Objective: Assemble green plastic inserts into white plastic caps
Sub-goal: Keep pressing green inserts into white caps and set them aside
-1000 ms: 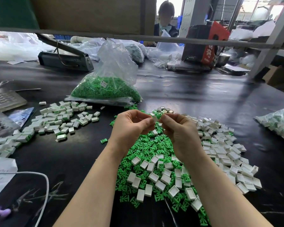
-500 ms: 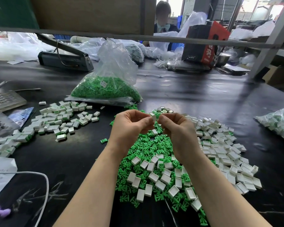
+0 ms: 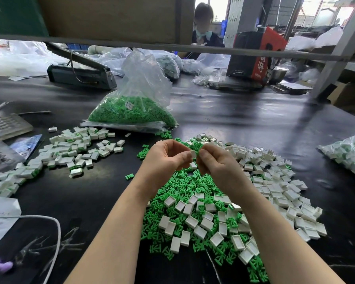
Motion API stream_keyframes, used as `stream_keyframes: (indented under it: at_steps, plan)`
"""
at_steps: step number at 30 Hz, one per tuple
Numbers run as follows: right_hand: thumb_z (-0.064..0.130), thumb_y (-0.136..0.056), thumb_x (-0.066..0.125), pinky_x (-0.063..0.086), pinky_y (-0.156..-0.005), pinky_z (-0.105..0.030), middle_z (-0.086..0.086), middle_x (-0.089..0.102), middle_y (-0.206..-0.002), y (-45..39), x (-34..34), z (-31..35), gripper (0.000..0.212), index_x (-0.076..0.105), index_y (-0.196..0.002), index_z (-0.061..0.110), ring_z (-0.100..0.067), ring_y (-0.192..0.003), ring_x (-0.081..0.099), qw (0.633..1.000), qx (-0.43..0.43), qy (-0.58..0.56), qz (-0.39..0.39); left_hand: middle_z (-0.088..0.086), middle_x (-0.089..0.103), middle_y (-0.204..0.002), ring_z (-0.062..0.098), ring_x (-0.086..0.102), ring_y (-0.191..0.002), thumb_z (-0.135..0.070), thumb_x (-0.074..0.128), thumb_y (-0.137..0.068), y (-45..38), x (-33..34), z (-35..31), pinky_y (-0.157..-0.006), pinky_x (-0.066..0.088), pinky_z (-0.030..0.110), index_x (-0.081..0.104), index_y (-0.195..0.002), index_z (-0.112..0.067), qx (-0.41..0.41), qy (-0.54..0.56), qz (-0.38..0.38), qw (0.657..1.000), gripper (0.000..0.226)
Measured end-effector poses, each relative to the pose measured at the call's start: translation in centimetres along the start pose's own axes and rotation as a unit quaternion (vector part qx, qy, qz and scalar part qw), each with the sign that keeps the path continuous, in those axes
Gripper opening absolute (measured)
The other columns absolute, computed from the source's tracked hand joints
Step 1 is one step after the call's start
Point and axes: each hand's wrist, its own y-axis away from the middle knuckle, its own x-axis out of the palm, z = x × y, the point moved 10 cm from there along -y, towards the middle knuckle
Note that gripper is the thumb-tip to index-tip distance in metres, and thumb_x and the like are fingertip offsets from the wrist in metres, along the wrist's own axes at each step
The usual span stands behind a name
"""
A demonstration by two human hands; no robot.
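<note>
My left hand (image 3: 166, 158) and my right hand (image 3: 217, 163) meet above the table, fingertips together, pinching one small white cap (image 3: 193, 154) between them. A sliver of green shows at the cap's right edge. Below the hands lies a heap of loose green inserts (image 3: 184, 187) mixed with empty white caps (image 3: 195, 222). More white caps (image 3: 271, 175) spread to the right. A pile of assembled caps with green edges (image 3: 74, 152) lies on the left.
A clear bag of green inserts (image 3: 131, 109) stands behind the heap. Another bag of parts (image 3: 348, 152) lies at the right edge. A heat sealer (image 3: 80, 74), a keyboard (image 3: 2, 124), a white cable (image 3: 55, 232) and paper (image 3: 0, 214) are to the left. A person sits beyond the shelf.
Both hands stay nearly still, pressed together on the cap; the fingertips shift only slightly. The person behind has lowered a bag.
</note>
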Motion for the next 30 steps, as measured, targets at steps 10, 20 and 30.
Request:
stream_keyframes:
  at_steps: [10,20,30]
  plan:
    - [0.016,-0.102,0.045,0.037,-0.060,-0.037,0.001,0.053,-0.059,0.3,0.9,0.4,0.033,0.054,-0.072,0.012,-0.013,-0.056,0.044,0.998,-0.008,0.039,0.056,-0.002,0.049,-0.065,0.017,0.042,-0.064,-0.020,0.049,-0.101,0.4,1.6,0.3,-0.063,0.034,0.037,0.055,-0.083,-0.013,0.015,-0.163,0.092,0.982,0.020]
    - [0.014,-0.102,0.045,0.034,-0.058,-0.033,-0.004,0.052,-0.059,0.1,1.0,-0.2,0.034,0.057,-0.072,0.006,-0.019,-0.058,0.044,0.997,0.009,-0.030,0.066,-0.002,0.049,-0.067,0.002,0.046,-0.056,-0.016,0.040,-0.104,1.0,2.7,0.1,-0.055,0.038,0.013,0.052,-0.082,-0.010,0.004,-0.091,0.132,0.987,0.026]
    - [0.017,-0.104,0.042,0.031,-0.055,-0.021,0.003,0.041,-0.060,0.6,2.2,-1.9,0.032,0.049,-0.074,0.009,-0.007,-0.054,0.035,0.985,0.068,-0.083,0.136,-0.006,0.045,-0.066,-0.006,0.044,-0.053,-0.012,0.042,-0.103,1.5,3.3,0.2,-0.054,0.037,0.008,0.050,-0.079,-0.013,-0.013,-0.067,0.160,0.985,0.025]
